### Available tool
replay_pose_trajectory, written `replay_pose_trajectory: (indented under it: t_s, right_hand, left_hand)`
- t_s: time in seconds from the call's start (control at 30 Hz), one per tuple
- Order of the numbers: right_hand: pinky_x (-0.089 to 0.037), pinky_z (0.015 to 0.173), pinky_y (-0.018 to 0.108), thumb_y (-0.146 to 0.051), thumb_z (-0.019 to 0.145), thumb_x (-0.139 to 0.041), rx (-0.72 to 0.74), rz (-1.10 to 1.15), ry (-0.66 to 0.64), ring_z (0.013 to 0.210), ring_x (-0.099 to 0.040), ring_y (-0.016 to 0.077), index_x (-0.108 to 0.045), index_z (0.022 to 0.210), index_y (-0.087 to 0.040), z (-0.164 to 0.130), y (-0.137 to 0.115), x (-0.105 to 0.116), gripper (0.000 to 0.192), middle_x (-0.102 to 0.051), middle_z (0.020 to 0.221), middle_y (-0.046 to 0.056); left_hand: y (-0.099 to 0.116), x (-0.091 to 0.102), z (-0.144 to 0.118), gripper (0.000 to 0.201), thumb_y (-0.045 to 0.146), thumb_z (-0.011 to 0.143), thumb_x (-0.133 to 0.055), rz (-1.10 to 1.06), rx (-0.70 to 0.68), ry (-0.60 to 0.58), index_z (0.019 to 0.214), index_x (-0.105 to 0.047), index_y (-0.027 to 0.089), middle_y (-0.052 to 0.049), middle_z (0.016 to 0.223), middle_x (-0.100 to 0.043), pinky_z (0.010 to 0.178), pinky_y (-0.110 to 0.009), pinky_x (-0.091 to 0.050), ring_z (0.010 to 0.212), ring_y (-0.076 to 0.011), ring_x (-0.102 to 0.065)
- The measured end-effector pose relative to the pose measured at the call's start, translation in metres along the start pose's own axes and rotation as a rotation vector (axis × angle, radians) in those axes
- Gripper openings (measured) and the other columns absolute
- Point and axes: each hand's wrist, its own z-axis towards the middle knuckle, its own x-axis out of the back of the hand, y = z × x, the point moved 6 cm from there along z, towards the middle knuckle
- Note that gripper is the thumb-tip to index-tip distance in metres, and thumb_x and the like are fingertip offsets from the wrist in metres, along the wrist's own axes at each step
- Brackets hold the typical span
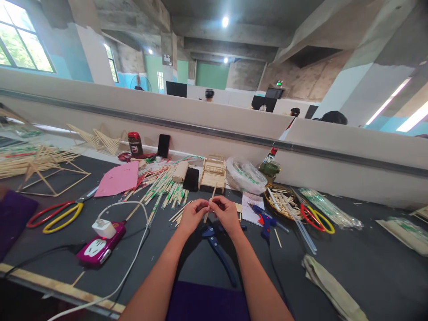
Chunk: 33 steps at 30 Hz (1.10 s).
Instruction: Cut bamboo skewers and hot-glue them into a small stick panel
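Both hands meet over the middle of the dark counter, the left hand and the right hand each pinching 1 thin bamboo stick that stands nearly upright between the fingertips. Just behind the stick sits a small stick-built model, which looks largely assembled, so I would judge the build well under way; the scattered pile of wrapped chopsticks to the model's left suggests plenty of material left to work. Under the wrists, in front of the model, lie blue-handled cutters, with a blue glue gun to their right. Left of the model lie a pink sheet and red-and-yellow scissors. Behind the model runs a pale partition, with monitors and concrete beams beyond.
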Motion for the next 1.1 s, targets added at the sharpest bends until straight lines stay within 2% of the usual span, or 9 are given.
replay_pose_trajectory:
  t_s: [0.27,0.53,0.67,0.9,1.1]
  right_hand:
    - [-0.046,0.056,0.023,-0.035,0.081,-0.057,0.069,-0.148,-0.005,0.067,-0.058,0.0140,-0.065,0.085,-0.020,-0.002,0.000,-0.001,0.018,-0.064,0.078,0.002]
    - [-0.045,0.057,0.023,-0.034,0.080,-0.057,0.137,-0.182,-0.010,0.066,-0.058,0.0139,-0.065,0.082,-0.021,-0.003,-0.008,-0.004,0.016,-0.062,0.077,0.001]
    - [-0.045,0.058,0.023,-0.033,0.081,-0.055,0.145,-0.206,-0.011,0.066,-0.058,0.0137,-0.065,0.082,-0.020,-0.003,-0.007,-0.004,0.016,-0.062,0.077,0.001]
    - [-0.043,0.058,0.023,-0.032,0.081,-0.057,0.169,-0.229,0.001,0.069,-0.056,0.0140,-0.065,0.079,-0.019,-0.003,-0.009,0.001,0.015,-0.061,0.077,0.002]
    - [-0.043,0.057,0.023,-0.032,0.081,-0.056,0.157,-0.235,-0.007,0.068,-0.056,0.0138,-0.064,0.080,-0.020,-0.003,-0.009,-0.001,0.015,-0.059,0.077,0.001]
  left_hand:
    - [-0.007,0.004,-0.001,0.014,0.027,0.071,-0.064,0.048,0.017,-0.041,0.076,-0.073,0.018,-0.002,0.074,-0.072,0.068,-0.026,-0.048,0.070,-0.0169,-0.063]
    - [-0.010,0.006,-0.002,0.021,0.033,0.072,-0.064,0.076,0.032,-0.083,0.081,-0.075,0.018,-0.004,0.077,-0.073,0.071,-0.027,-0.047,0.074,-0.0185,-0.064]
    - [-0.012,0.005,-0.002,0.024,0.035,0.072,-0.064,0.021,0.031,-0.083,0.084,-0.076,0.018,-0.004,0.076,-0.073,0.067,-0.026,-0.048,0.071,-0.0180,-0.064]
    - [-0.018,-0.002,-0.002,0.022,0.031,0.066,-0.070,-0.111,0.074,-0.043,0.083,-0.077,0.018,-0.002,0.074,-0.073,0.071,-0.027,-0.049,0.072,-0.0174,-0.064]
    - [-0.023,-0.006,-0.002,0.020,0.031,0.067,-0.068,-0.130,0.091,-0.033,0.079,-0.077,0.017,-0.001,0.070,-0.072,0.063,-0.024,-0.045,0.065,-0.0149,-0.060]
